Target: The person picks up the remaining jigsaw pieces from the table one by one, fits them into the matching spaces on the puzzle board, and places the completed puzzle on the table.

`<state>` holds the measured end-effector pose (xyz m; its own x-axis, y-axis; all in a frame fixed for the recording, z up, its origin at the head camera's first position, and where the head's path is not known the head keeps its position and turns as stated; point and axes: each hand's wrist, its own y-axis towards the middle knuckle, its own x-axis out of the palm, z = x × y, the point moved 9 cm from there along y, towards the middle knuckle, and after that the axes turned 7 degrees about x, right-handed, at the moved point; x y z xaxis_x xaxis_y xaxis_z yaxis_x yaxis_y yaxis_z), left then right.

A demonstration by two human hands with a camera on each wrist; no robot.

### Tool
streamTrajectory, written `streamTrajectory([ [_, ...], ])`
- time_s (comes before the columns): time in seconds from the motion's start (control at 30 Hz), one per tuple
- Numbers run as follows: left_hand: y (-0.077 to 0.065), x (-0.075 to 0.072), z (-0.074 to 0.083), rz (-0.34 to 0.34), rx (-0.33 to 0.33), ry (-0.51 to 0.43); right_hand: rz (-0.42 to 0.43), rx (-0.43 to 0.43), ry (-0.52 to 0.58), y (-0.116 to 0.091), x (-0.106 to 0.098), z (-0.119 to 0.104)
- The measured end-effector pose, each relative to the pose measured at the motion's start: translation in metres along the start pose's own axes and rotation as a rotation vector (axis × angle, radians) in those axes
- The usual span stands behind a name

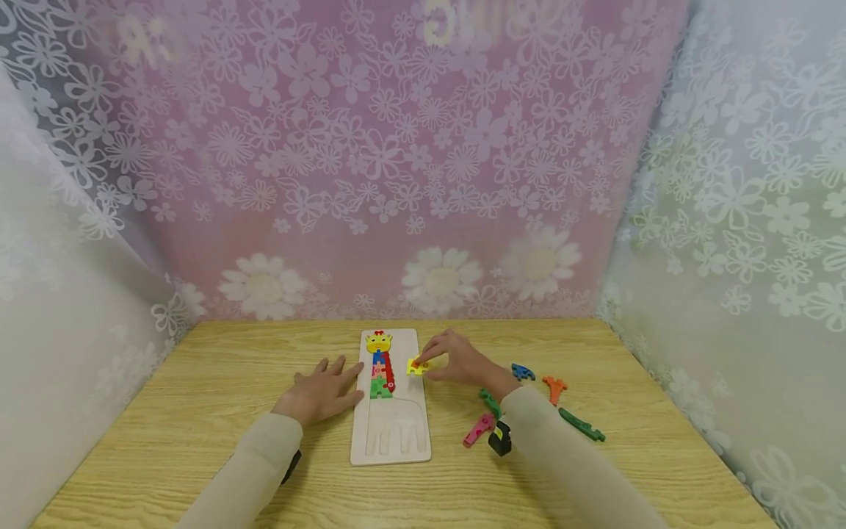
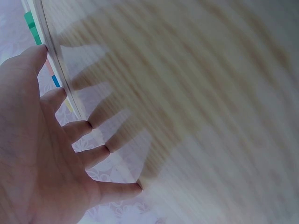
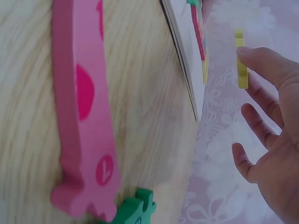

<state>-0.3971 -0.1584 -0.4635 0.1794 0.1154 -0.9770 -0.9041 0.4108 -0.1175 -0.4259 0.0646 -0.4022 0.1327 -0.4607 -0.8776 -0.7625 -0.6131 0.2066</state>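
Observation:
A giraffe puzzle board [image 1: 396, 441] lies on the table, its yellow head, blue, pink, green and red pieces set in the upper part. Bare recesses show in the lower half, with leg shapes at the bottom. My right hand [image 1: 459, 360] pinches a yellow puzzle piece [image 1: 417, 366] with an orange patch; in the right wrist view that yellow piece [image 3: 241, 65] is edge-on, raised above the table. Spread flat, my left hand [image 1: 320, 394] rests at the board's left edge, and in the left wrist view its thumb [image 2: 35, 58] touches the edge.
Loose pieces lie right of the board: a pink one [image 1: 479, 430], a green one [image 1: 490, 402] by the right wrist, a blue one [image 1: 523, 372], an orange one [image 1: 554, 388] and a long green one [image 1: 581, 425]. Flowered curtains [image 1: 410, 184] stand behind the wooden table [image 1: 231, 367].

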Motion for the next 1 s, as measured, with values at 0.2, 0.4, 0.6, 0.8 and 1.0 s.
streamTrajectory([
  [0.2, -0.001, 0.002, 0.001, 0.008, 0.004, 0.002, -0.024, -0.006, -0.008, 0.001, 0.01, -0.008],
  [0.4, -0.001, 0.005, 0.001, 0.0, 0.004, 0.007, -0.047, 0.002, 0.016, 0.002, 0.016, -0.014],
  [0.6, -0.002, 0.002, 0.002, -0.002, -0.001, 0.008, -0.056, 0.005, 0.003, 0.006, 0.024, -0.019],
  [0.8, -0.001, 0.003, 0.001, -0.007, 0.0, 0.008, -0.074, -0.002, 0.015, 0.008, 0.029, -0.029],
  [1.0, 0.001, 0.002, -0.001, -0.007, 0.004, 0.026, -0.103, -0.006, 0.009, 0.01, 0.033, -0.038],
])
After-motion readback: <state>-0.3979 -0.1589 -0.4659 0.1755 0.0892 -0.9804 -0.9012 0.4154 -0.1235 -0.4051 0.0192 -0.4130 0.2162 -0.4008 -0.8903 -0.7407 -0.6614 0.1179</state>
